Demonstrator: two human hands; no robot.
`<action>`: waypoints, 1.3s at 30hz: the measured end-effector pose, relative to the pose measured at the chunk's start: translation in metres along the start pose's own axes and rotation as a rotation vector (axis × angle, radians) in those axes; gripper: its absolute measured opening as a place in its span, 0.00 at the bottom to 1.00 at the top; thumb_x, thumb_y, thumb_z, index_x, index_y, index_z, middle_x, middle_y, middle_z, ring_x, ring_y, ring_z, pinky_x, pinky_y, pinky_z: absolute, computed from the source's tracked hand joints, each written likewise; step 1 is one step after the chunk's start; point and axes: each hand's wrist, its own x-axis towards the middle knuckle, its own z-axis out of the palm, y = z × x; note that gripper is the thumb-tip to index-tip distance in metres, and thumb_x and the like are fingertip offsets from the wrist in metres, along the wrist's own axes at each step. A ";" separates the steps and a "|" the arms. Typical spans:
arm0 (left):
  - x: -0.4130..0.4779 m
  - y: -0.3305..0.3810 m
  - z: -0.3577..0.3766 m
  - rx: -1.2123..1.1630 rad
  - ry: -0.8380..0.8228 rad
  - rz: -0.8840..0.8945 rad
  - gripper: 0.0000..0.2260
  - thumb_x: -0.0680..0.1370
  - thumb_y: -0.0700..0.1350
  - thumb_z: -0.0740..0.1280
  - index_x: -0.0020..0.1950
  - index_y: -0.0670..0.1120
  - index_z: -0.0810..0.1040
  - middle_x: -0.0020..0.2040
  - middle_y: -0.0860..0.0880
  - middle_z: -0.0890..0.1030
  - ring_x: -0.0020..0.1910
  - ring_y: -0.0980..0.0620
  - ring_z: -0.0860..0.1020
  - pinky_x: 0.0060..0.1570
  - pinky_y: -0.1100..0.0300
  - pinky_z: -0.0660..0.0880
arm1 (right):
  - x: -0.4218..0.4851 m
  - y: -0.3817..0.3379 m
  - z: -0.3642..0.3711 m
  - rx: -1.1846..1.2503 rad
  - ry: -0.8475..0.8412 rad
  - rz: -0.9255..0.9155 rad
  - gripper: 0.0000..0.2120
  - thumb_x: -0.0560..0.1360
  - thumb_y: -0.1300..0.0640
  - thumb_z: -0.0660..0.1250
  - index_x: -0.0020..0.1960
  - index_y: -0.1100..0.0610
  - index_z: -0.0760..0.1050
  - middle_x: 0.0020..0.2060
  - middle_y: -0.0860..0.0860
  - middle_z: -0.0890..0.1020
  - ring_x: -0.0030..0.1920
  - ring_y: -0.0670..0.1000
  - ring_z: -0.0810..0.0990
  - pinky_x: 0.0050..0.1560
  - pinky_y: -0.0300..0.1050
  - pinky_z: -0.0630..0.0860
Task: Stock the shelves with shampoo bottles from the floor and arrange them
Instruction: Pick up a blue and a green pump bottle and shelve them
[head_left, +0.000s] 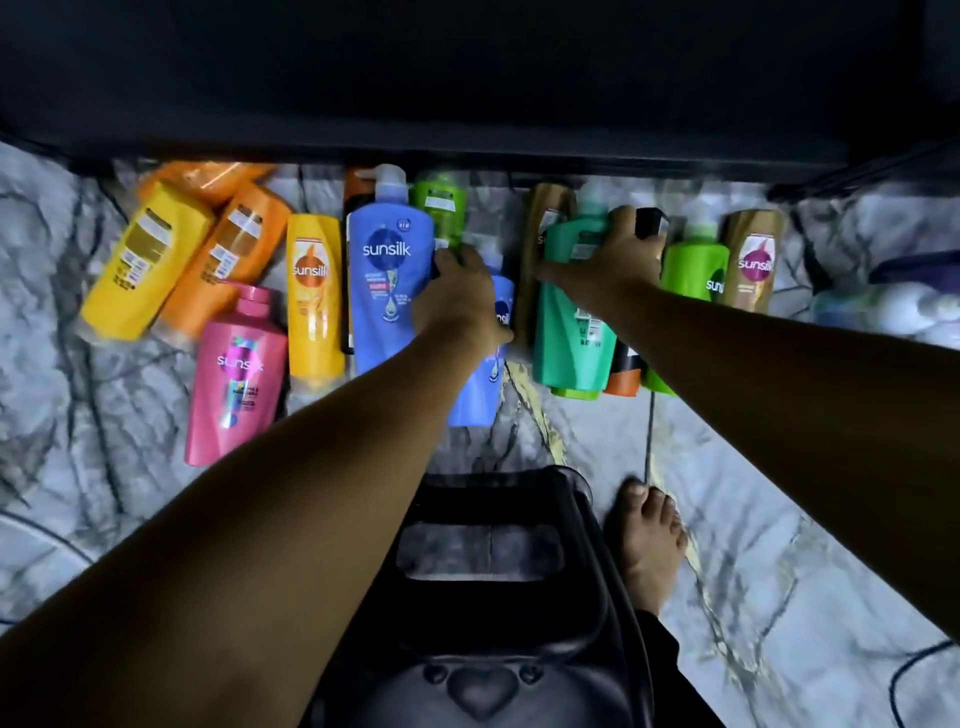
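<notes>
Many Sunsilk shampoo bottles lie on the marble floor (779, 519) along the dark base of the shelf (467, 104). My left hand (457, 299) is closed over the top of a small blue bottle (480, 384), just right of a large blue pump bottle (387, 291). My right hand (605, 254) grips the upper part of a teal bottle (566, 343), with its fingers next to a black cap (650, 222). Yellow (140, 260), orange (228, 260) and pink (234, 374) bottles lie to the left. Green (693, 270) and brown (756, 265) ones lie to the right.
A black plastic stool (493, 597) stands directly below me, with my bare foot (652, 545) beside it on the right. A thin dark cable (649, 441) runs along the floor. A pale bag-like bundle (883, 306) lies at the far right.
</notes>
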 end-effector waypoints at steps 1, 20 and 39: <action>0.001 -0.001 -0.001 0.017 -0.018 -0.002 0.48 0.65 0.58 0.82 0.75 0.42 0.60 0.72 0.40 0.64 0.63 0.38 0.78 0.52 0.48 0.76 | -0.003 0.003 -0.001 0.033 0.005 -0.023 0.45 0.59 0.35 0.78 0.69 0.51 0.64 0.63 0.59 0.69 0.58 0.62 0.76 0.59 0.55 0.78; -0.074 -0.056 0.012 -0.030 0.124 0.322 0.37 0.65 0.56 0.79 0.68 0.44 0.70 0.64 0.45 0.74 0.55 0.39 0.79 0.39 0.49 0.71 | -0.134 0.072 0.005 0.188 -0.307 -0.452 0.40 0.54 0.51 0.81 0.65 0.48 0.73 0.60 0.46 0.76 0.62 0.53 0.75 0.65 0.54 0.72; -0.138 -0.141 0.035 -0.272 0.099 0.593 0.37 0.66 0.48 0.82 0.73 0.52 0.72 0.67 0.53 0.72 0.59 0.48 0.78 0.50 0.61 0.72 | -0.193 0.100 0.009 0.099 -0.269 -0.598 0.38 0.62 0.57 0.82 0.67 0.49 0.68 0.65 0.52 0.64 0.67 0.52 0.68 0.69 0.41 0.66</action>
